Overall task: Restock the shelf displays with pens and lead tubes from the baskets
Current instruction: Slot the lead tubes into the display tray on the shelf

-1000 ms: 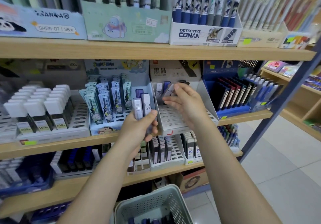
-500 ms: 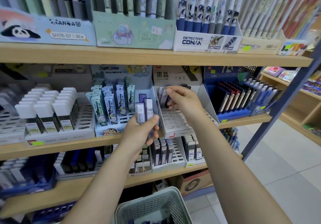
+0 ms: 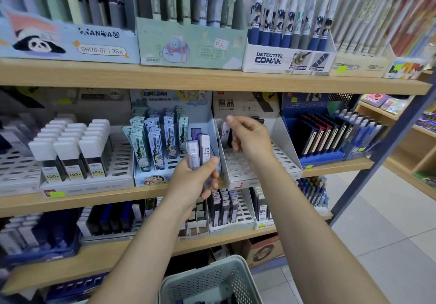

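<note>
Left hand point(image 3: 193, 181) grips a bunch of lead tubes point(image 3: 199, 151) upright, one marked "HB 07". Right hand point(image 3: 250, 138) pinches a tube inside the white slotted display point(image 3: 257, 162) headed "黑晶". Adjacent boxes read "DETECTIVE CONAN" point(image 3: 287, 60) and "SH176-07 | 36". Wooden shelf point(image 3: 212, 79); perforated basket point(image 3: 212, 282) below; tiled floor point(image 3: 389, 221).
</note>
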A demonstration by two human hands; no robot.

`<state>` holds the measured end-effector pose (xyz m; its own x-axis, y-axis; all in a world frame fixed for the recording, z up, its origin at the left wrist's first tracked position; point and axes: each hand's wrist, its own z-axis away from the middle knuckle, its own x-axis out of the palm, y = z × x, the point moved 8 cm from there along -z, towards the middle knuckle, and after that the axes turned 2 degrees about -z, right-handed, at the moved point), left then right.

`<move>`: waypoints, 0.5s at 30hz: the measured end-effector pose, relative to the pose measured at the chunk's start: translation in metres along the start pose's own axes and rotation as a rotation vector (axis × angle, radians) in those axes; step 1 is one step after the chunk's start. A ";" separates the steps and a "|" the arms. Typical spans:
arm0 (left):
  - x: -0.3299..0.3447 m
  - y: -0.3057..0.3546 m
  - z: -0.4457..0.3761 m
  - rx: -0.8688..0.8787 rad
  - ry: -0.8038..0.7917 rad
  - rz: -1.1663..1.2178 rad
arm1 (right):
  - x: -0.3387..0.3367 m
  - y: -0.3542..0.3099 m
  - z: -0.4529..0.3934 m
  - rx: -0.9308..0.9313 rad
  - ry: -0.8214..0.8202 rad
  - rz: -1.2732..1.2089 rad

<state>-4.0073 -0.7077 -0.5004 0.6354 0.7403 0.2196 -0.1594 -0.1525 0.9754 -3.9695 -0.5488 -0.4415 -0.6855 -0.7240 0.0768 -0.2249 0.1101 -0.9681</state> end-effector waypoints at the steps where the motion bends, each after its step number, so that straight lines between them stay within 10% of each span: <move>1: 0.000 0.000 0.000 -0.003 0.002 0.005 | 0.000 -0.001 0.000 0.001 0.005 -0.009; 15: 0.006 0.000 0.002 -0.026 -0.070 -0.022 | -0.006 -0.010 0.002 -0.025 0.105 -0.003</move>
<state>-4.0025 -0.7045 -0.4992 0.6902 0.6955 0.1997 -0.1637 -0.1187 0.9793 -3.9618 -0.5465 -0.4327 -0.7534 -0.6490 0.1059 -0.2438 0.1261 -0.9616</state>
